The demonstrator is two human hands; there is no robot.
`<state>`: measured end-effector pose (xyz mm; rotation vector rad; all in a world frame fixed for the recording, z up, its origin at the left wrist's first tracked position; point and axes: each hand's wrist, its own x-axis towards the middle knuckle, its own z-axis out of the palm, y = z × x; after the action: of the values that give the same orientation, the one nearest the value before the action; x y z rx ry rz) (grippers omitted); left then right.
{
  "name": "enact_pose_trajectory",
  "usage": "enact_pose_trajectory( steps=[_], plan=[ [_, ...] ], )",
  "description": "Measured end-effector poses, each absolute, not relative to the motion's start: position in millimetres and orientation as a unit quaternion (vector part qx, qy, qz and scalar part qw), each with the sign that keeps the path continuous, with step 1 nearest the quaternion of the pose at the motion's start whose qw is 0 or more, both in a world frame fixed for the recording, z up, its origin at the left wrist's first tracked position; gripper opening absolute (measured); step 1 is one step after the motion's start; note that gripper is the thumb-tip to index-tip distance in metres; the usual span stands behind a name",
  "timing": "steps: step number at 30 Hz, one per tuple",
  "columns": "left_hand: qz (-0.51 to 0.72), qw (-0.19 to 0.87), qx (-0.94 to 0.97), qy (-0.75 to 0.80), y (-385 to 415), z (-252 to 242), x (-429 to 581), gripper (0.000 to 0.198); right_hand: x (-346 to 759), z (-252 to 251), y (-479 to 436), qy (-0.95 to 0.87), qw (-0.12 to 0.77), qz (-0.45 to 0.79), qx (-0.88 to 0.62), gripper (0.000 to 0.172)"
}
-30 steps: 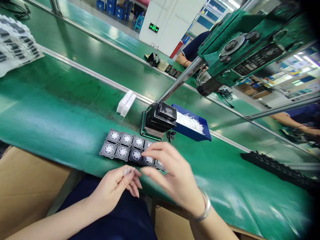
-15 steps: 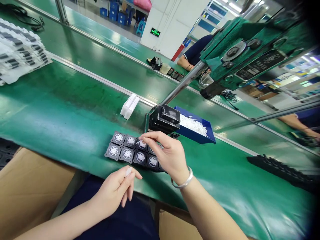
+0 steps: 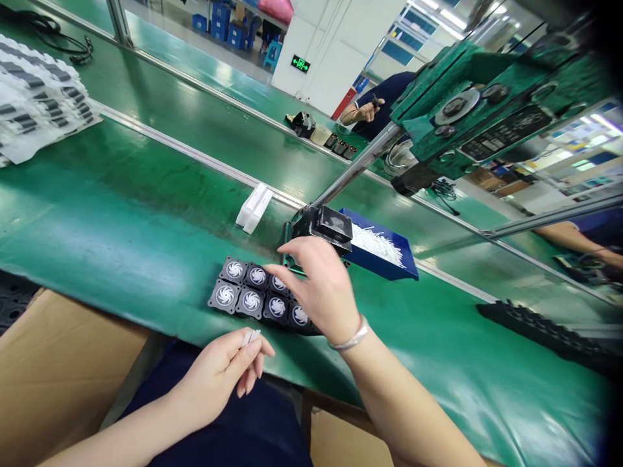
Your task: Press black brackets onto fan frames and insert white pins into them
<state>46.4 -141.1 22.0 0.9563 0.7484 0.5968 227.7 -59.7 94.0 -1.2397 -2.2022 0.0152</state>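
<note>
White strips (image 3: 251,336), two hands (image 3: 324,285), fans (image 3: 251,300) (two rows)

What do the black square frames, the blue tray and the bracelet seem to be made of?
Black square frames: probably matte plastic, from their dull, moulded look. Blue tray: likely plastic, smooth-walled and evenly coloured. Bracelet: apparently polished metal, silvery and bright.

Green sign (image 3: 300,64) with arrows and a figure, on the white pillar (image 3: 324,39) left of the press (image 3: 450,107); nameplate (image 3: 506,133) on the press, lettering illegible.

The head camera looks down at both hands (image 3: 322,285).
</note>
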Motion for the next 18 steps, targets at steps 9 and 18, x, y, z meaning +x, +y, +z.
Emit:
enact_pose_trajectory(
  steps=[9, 18],
  plan=[
    [0.32, 0.735, 0.493, 0.337, -139.0, 22.0, 40.5, 0.045, 215.2, 93.9, -108.3, -0.828, 0.26, 0.306, -0.392, 0.006],
    [0.36, 0.745, 0.446, 0.343, -144.1, 23.1, 39.9, 0.045, 218.6, 94.7, -101.0, -0.679, 0.391, 0.399, -0.476, 0.011]
  ],
)
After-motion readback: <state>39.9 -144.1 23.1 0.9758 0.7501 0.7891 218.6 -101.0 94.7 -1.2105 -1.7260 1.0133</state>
